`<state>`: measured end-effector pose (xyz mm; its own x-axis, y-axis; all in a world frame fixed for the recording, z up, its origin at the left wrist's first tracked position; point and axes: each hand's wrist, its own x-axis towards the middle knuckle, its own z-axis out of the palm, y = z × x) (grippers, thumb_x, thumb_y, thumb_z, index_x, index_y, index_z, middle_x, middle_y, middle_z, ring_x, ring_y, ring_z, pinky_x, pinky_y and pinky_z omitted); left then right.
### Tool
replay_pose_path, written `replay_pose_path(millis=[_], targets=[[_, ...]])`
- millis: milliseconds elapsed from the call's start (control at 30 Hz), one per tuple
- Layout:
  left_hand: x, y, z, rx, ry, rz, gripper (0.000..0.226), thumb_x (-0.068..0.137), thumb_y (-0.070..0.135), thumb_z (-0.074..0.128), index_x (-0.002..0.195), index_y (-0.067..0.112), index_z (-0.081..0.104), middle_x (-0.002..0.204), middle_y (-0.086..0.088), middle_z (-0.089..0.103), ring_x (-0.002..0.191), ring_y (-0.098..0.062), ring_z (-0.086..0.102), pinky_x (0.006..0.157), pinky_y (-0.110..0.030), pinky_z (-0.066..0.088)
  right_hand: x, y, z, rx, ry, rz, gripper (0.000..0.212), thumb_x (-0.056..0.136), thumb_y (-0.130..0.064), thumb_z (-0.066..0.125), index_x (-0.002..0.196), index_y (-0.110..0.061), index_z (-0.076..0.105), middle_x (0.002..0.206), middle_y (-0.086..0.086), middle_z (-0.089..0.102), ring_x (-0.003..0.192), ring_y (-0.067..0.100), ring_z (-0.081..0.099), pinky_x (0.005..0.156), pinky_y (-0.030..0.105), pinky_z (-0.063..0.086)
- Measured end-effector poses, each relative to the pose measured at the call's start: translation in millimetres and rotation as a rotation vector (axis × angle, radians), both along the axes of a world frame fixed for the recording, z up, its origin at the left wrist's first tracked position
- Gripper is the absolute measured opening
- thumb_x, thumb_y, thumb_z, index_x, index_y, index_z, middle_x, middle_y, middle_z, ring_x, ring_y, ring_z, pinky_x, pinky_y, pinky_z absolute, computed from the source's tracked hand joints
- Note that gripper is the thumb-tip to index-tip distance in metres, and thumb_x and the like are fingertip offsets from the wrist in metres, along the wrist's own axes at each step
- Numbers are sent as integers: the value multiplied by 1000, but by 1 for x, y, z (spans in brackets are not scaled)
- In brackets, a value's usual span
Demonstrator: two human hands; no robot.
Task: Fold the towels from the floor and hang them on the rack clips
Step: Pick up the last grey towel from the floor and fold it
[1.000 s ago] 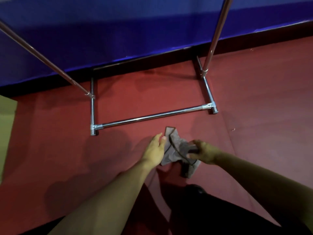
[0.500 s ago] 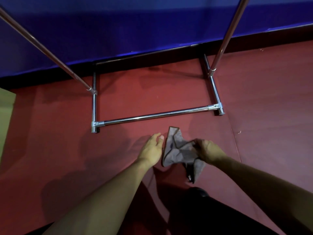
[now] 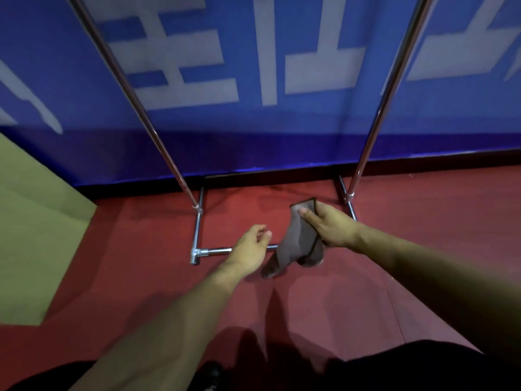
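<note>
The right hand reaches forward and pinches a grey-brown towel by its upper edge, thumb on the near face — the cloth hangs bunched, clear of the red floor. The left hand hovers just beside it, fingers loosely curled, holding nothing. Since half a second ago the towel has been lifted higher, now in front of the rack base. The rack's top and clips are cut off.
</note>
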<state>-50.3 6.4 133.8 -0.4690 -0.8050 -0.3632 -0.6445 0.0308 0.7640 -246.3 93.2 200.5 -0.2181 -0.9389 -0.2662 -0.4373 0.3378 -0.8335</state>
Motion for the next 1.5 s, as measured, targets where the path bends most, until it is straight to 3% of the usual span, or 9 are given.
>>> replay_pose_path(millis=[100,267,367,500,767,933,1100,1233,1500], targets=[[18,-2,43,-56,77,34,33,102,30,56,131,15,62,126,-5,68,114,-16,62,100,-23,43,17,-3,46,-97,-52,-133,21,107,-31,41,111,-16,55,87,2,65,62,4,62,52,22,53],[42,6,113,-117,237,-14,38,94,1,59,130,13,62,129,-11,66,104,-14,64,87,-18,45,68,2,108,-216,-487,-384,36,108,-35,35,122,-9,55,106,20,68,88,33,69,82,64,57],[57,14,133,-163,230,-164,85,79,-6,65,153,22,35,154,-5,39,140,-15,42,104,-22,41,94,7,132,-290,-705,-486,34,109,-34,36,125,-10,53,118,20,65,103,34,68,83,55,58],[72,30,152,-66,304,-346,122,66,13,89,159,32,13,158,9,35,143,-2,38,119,-28,34,117,21,143,-359,-854,-480,35,107,-38,40,127,-15,56,124,19,66,107,30,68,84,49,59],[67,35,146,-61,424,-98,15,97,10,65,111,14,69,103,3,74,88,8,65,85,-20,51,127,23,136,-319,-998,-298,47,108,-35,36,152,-20,39,149,8,47,133,27,51,100,36,50],[60,29,144,71,511,96,20,102,21,59,103,8,74,102,-6,79,101,-21,73,94,-37,56,112,20,126,-259,-754,-271,42,108,-38,36,140,-15,51,133,5,59,126,24,57,106,38,46],[54,28,162,76,590,134,20,102,23,56,102,10,72,99,-4,79,96,-18,73,84,-26,57,76,25,90,-42,-342,-451,8,90,-17,57,98,-17,59,90,12,57,72,17,47,61,25,36],[50,29,181,179,706,143,30,103,25,54,116,1,67,109,-16,76,107,-29,71,96,-39,55,70,33,71,214,-397,-428,49,80,-2,58,125,-22,49,90,8,58,84,23,51,75,33,40],[60,30,220,512,904,167,45,104,41,48,134,9,60,128,-17,69,118,-32,67,95,-43,58,84,32,71,240,-639,-317,88,72,-41,87,145,-29,38,147,-1,45,133,35,44,106,52,43]])
